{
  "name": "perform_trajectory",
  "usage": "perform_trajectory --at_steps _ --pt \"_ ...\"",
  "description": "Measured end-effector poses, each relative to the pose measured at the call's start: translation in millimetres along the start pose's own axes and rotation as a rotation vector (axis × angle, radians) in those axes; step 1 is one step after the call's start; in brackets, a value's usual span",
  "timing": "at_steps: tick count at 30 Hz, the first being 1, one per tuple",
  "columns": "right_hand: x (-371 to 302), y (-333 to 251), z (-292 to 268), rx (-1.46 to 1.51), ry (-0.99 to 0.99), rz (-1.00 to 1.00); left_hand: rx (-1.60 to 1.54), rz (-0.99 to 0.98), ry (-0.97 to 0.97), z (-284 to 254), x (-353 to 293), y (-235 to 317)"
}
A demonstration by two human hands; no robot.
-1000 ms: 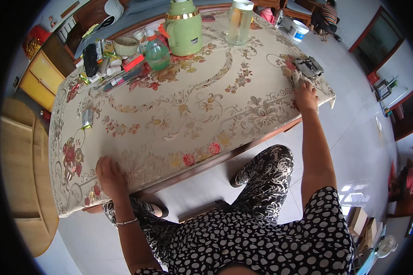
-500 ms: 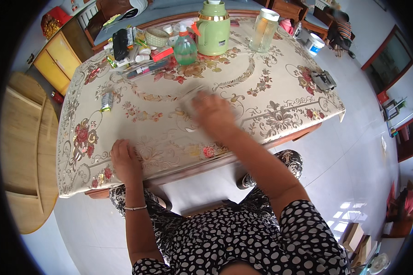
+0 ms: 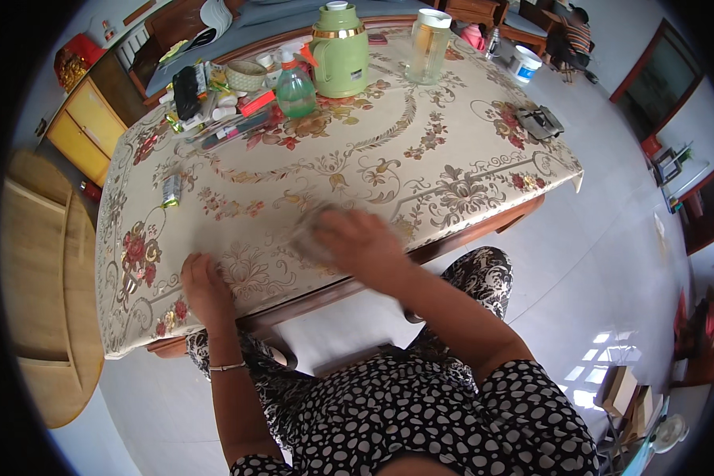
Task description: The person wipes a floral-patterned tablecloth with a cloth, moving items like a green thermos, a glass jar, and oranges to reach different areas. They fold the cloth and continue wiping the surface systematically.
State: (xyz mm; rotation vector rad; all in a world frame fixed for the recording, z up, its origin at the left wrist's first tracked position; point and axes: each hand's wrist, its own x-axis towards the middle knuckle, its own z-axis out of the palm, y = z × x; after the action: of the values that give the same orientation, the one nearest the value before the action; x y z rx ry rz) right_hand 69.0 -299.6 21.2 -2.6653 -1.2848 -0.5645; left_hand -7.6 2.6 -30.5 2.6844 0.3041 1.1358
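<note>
Cloth (image 3: 308, 236), greyish and blurred, lies under the fingers of the right hand (image 3: 361, 242), near the front edge of the flower-patterned worktop (image 3: 476, 135). That hand is palm down; the blur is such that I cannot tell whether its fingers close on the cloth or just press it. The left hand (image 3: 206, 282) rests on the worktop, empty, fingers loosely bent. Beyond it lies a small packet (image 3: 171, 190); farther back, a green spray bottle (image 3: 296, 95) stands beside a pale green flask (image 3: 341, 59).

I am in a home: a flowered tablecloth (image 3: 293, 147) lies before me, a green thermos jug (image 3: 341, 62) stands on it, and beyond are a blue-cushioned wooden seat (image 3: 285, 11) and a yellow-doored cabinet (image 3: 85, 131).
</note>
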Motion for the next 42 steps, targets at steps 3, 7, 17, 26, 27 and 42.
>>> perform_trajectory --at_steps 3,7,17,26,27,42 --pt "-42 69 2 0.066 0.122 0.247 0.014 0.01 0.006 -1 1 0" --pt "-94 154 -7 -0.169 0.125 0.522 0.026 0.018 0.015 -2 -3 -5" --pt "-145 287 -13 -0.374 0.053 1.056 0.053 -0.035 -0.067 0 3 3" --pt "-42 134 8 -0.303 0.097 0.492 0.065 -0.036 -0.057 -5 3 11" --pt "-26 113 13 -0.268 0.126 0.429 0.07 -0.037 -0.052 -7 4 11" --pt "105 -58 54 0.116 0.041 -0.178 -0.057 -0.051 0.05 -4 -1 0"
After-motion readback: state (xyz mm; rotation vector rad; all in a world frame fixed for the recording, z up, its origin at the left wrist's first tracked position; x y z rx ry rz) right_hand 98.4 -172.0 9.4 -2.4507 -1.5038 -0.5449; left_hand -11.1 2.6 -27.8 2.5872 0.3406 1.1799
